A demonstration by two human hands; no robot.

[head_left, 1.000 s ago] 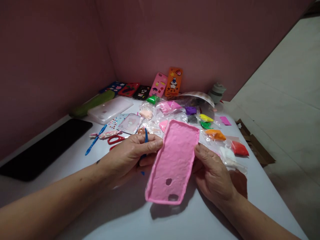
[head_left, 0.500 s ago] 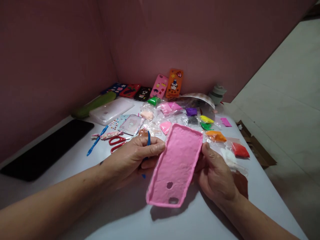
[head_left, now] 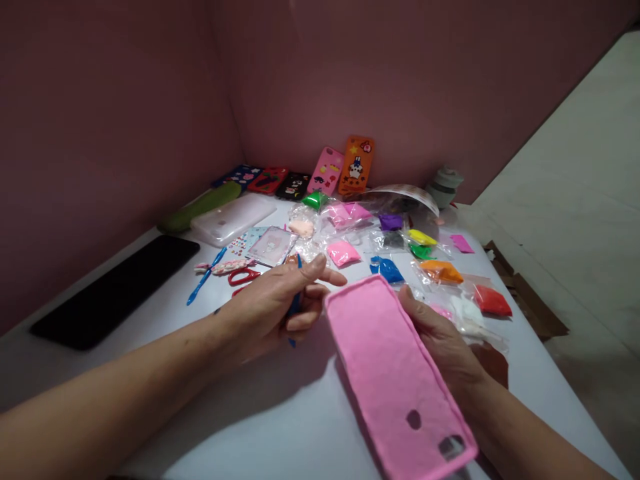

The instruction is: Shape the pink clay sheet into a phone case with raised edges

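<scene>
A pink phone case (head_left: 385, 360) with a raised rim and two holes near its lower end is held over the table by my right hand (head_left: 440, 333), whose thumb lies at its upper right edge. My left hand (head_left: 285, 300) is just left of the case, apart from it, thumb and index finger stretched out. A thin blue tool (head_left: 295, 303) is held by the curled lower fingers of that hand. Behind the case lie bags of blue clay (head_left: 387, 269) and pink clay (head_left: 343, 253).
A black slab (head_left: 117, 290), a clear case (head_left: 233, 219), a blue tool (head_left: 206, 277) and red scissors (head_left: 243, 276) lie left. Orange (head_left: 440, 271) and red (head_left: 493, 301) clay bags lie right. Decorated cases (head_left: 357, 165) lean at the wall.
My left hand has let go of the case, its thumb and index finger now apart. The case has moved down and right in my right hand and turned, its lower end swinging right.
</scene>
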